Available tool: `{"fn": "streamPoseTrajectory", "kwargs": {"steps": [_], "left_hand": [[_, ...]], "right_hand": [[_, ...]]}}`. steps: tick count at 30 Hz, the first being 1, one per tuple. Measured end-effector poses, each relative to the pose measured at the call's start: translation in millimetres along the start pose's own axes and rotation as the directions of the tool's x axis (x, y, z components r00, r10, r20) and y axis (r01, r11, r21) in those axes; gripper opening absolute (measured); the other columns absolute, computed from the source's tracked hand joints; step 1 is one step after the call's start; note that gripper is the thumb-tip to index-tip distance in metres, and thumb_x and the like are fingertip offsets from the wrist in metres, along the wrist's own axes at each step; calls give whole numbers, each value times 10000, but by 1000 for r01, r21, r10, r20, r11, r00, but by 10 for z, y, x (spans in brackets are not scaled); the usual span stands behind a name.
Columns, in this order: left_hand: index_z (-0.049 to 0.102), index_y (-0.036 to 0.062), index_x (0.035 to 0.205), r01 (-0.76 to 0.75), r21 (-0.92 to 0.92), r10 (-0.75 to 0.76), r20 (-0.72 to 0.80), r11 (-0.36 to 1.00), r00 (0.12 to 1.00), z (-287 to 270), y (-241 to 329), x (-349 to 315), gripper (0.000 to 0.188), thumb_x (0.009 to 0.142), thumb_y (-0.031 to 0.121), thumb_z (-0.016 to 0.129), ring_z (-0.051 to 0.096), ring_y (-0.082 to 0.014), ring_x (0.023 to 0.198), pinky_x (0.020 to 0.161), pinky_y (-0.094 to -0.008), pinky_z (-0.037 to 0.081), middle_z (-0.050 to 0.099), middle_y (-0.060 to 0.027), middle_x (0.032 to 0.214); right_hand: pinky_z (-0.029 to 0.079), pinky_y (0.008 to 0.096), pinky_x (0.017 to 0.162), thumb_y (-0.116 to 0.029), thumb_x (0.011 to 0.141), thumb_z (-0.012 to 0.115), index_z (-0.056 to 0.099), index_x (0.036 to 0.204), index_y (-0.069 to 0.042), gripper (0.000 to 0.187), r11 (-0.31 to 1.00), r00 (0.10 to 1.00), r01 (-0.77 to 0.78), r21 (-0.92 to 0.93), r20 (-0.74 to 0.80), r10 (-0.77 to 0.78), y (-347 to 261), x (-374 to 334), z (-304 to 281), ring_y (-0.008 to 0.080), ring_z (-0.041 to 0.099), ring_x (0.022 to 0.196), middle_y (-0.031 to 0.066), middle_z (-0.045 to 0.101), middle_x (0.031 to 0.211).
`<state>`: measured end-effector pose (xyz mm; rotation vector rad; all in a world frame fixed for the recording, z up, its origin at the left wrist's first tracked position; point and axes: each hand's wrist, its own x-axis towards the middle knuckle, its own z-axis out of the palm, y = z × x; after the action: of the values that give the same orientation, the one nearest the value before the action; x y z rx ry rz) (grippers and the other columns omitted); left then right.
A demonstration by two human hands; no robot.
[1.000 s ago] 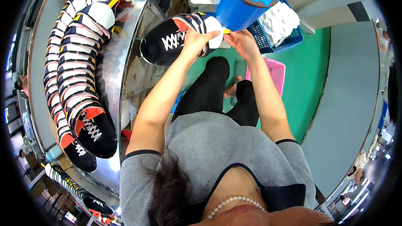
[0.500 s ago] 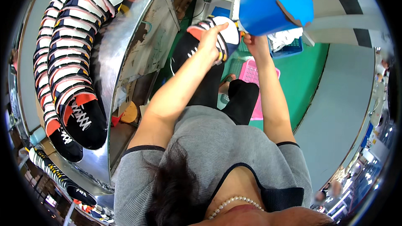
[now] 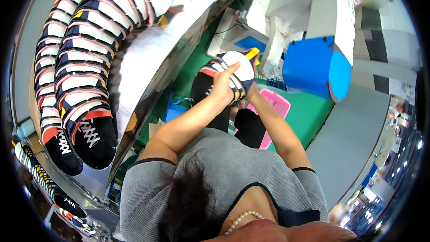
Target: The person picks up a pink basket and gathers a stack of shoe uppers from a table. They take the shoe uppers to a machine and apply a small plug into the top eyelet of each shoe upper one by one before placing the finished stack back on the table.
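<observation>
A black, white and orange sneaker (image 3: 210, 79) with a white heel and a yellow tab is held up in front of me with both hands. My left hand (image 3: 224, 83) lies over its side with fingers spread along the striped panel. My right hand (image 3: 251, 90) grips it from underneath near the heel and is mostly hidden behind the shoe. On the shiny metal table (image 3: 156, 67) to my left lie two long rows of matching sneakers (image 3: 85, 76).
A white machine with a blue panel (image 3: 313, 62) stands ahead on the right. A pink basket (image 3: 275, 107) sits on the green floor by my knees. More sneakers (image 3: 49, 188) lie on a lower shelf at the bottom left.
My view has swung right and the sneaker has come closer to my body. Both hands have stayed on it, and the shoe has turned heel-up.
</observation>
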<state>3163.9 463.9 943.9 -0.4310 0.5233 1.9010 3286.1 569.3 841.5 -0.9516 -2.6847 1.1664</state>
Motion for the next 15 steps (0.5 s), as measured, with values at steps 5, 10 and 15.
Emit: {"fn": "streamPoseTrajectory", "kwargs": {"steps": [5, 10, 15], "left_hand": [[529, -7, 1145, -112, 220, 117, -7, 969, 993, -227, 756, -521, 370, 809, 88, 653, 624, -197, 940, 824, -321, 505, 623, -97, 1030], [525, -19, 1135, -7, 187, 14, -34, 982, 999, -366, 1132, -853, 341, 836, 101, 636, 640, -175, 891, 787, -303, 526, 630, -93, 997], [557, -8, 1110, -21, 161, 41, -120, 987, 992, -532, 1080, -822, 310, 827, 83, 642, 640, -168, 887, 787, -290, 521, 639, -85, 993]], "right_hand": [[518, 408, 746, -260, 825, 556, 509, 1228, -80, 443, 699, 996, -21, -715, 47, 79, -505, 1147, 117, 349, 621, 918, 160, 399, 1359], [529, 385, 803, -152, 878, 497, 475, 1274, -18, 419, 485, 942, -94, -870, 79, 326, -903, 2166, 75, 334, 579, 1098, 143, 192, 1506], [500, 548, 744, -130, 895, 474, 578, 1204, -14, 346, -204, 855, 495, -845, 431, 288, -377, 2585, 283, 406, 487, 1161, 157, 469, 1335]]}}
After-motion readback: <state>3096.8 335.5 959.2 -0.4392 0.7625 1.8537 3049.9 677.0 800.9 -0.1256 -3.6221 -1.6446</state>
